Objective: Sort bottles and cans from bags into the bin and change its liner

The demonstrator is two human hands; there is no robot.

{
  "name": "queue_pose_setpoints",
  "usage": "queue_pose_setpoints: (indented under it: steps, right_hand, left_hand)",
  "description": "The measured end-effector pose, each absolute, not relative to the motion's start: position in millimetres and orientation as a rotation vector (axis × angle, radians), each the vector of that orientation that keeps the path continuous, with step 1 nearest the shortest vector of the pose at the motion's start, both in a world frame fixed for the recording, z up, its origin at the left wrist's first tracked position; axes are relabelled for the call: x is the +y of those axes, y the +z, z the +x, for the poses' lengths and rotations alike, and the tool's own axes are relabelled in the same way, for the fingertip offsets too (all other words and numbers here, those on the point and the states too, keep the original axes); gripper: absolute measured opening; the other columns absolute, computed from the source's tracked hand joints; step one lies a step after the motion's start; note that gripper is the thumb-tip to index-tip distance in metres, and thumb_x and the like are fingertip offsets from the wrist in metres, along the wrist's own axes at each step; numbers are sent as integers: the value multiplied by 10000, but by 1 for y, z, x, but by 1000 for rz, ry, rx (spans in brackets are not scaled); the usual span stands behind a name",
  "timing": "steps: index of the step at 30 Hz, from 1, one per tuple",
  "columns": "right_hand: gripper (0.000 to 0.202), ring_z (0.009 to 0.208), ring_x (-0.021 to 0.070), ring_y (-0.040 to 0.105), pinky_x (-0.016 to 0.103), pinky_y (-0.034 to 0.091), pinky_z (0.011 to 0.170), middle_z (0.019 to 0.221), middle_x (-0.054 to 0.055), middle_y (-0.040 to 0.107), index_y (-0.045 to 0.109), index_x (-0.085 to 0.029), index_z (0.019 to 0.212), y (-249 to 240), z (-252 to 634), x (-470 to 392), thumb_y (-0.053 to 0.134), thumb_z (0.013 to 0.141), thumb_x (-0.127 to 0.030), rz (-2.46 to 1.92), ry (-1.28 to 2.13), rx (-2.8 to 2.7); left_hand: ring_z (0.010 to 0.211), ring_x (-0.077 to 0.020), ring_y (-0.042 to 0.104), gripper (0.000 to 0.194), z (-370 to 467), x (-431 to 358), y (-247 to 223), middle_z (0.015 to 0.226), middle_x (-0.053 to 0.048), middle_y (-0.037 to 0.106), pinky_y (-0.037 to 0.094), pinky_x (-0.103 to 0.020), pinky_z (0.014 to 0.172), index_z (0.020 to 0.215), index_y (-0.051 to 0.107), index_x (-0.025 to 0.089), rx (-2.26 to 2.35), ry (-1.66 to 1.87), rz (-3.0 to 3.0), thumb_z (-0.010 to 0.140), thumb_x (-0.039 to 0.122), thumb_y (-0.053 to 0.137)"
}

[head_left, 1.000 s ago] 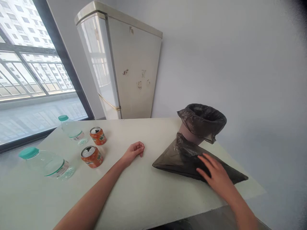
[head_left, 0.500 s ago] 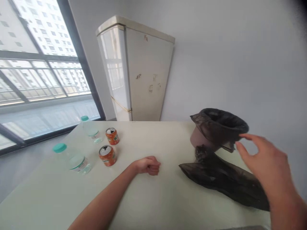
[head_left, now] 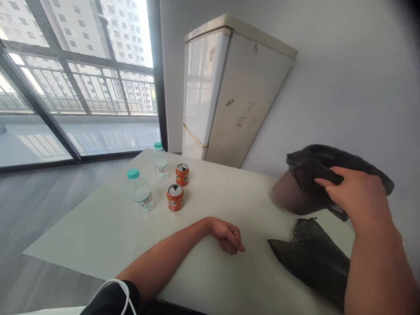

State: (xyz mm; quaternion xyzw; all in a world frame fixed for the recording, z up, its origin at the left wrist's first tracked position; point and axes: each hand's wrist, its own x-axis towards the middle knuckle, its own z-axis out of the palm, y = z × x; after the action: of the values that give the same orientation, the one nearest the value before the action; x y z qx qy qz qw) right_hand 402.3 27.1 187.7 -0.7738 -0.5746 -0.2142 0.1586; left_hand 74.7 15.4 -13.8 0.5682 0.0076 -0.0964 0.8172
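My right hand is closed on the near rim of a trash bin, its thumb and fingers pinching the black liner folded over the edge. The bin's brownish-pink wall shows below the black liner. It leans in view; I cannot tell whether its base is off the table. My left hand rests on the white table in a loose fist, with nothing visible in it. Between the hands, nearer the right forearm, lies a crumpled black plastic bag, partly hidden by that forearm.
Two clear bottles with green caps, the nearer bottle and the farther bottle, stand on the table's left side. Beside them are two orange cans, a near can and a far can. A fridge stands behind the table.
My right hand has gone from open beside the bin to closed on its lined rim. The bin leans more in view. My head view has turned left, so everything appears farther right.
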Motion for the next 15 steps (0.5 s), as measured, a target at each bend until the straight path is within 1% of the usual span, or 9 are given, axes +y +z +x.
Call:
queue_pose_setpoints:
  steps: [2, 3, 4, 6, 8, 11, 13, 15]
  right_hand:
    - [208, 595, 202, 419, 353, 332, 649, 676, 78, 635, 776, -195, 955, 197, 355, 15, 798, 832, -360, -2133, -561, -1691]
    - [156, 592, 196, 405, 348, 323, 645, 636, 56, 600, 754, -206, 869, 198, 330, 9, 815, 809, -337, -2081, -554, -1698]
    - [150, 592, 190, 403, 339, 314, 640, 617, 39, 580, 733, -217, 828, 198, 307, 5, 825, 799, -332, -2016, -497, -1752]
    - [161, 583, 180, 413, 323, 294, 629, 599, 19, 561, 715, -228, 816, 190, 264, 0, 830, 790, -337, -1916, -366, -1821]
    - [151, 593, 181, 454, 315, 280, 626, 632, 21, 591, 708, -234, 815, 178, 232, -2, 819, 783, -332, -1805, -258, -1911]
    - [106, 661, 201, 530, 317, 289, 635, 727, 31, 645, 684, -242, 796, 158, 201, -5, 775, 799, -295, -1634, -219, -2074]
    - [90, 692, 208, 543, 320, 291, 635, 754, 33, 644, 660, -242, 788, 150, 189, -9, 736, 829, -267, -1604, -251, -2146]
    - [120, 694, 207, 537, 322, 287, 633, 745, 36, 629, 623, -235, 765, 146, 183, -12, 711, 847, -245, -1625, -283, -2181]
  left_hand:
    - [465, -112, 163, 702, 75, 17, -17, 528, 40, 164, 148, -319, 421, 446, 310, 231, 12, -208, 1205, 787, 608, 793]
    - [464, -109, 156, 706, 75, 19, -19, 533, 43, 157, 131, -319, 427, 449, 306, 230, 4, -208, 1199, 797, 616, 785]
    - [462, -105, 148, 711, 75, 20, -20, 537, 46, 150, 117, -319, 434, 451, 302, 230, -9, -209, 1193, 805, 621, 778]
    - [455, -100, 144, 715, 74, 21, -22, 536, 51, 146, 108, -322, 446, 454, 295, 228, -37, -220, 1187, 819, 619, 770]
    - [446, -101, 151, 715, 74, 23, -22, 526, 50, 154, 116, -324, 447, 452, 296, 227, -57, -231, 1183, 824, 614, 768]
    - [436, -106, 162, 695, 74, 24, -21, 511, 46, 173, 138, -327, 433, 446, 326, 227, -71, -264, 1180, 821, 606, 772]
    - [432, -109, 168, 669, 74, 24, -22, 509, 43, 182, 155, -328, 420, 447, 355, 228, -76, -287, 1175, 826, 590, 771]
    - [427, -111, 170, 653, 74, 25, -23, 504, 41, 187, 170, -326, 403, 445, 367, 229, -74, -292, 1164, 826, 570, 773]
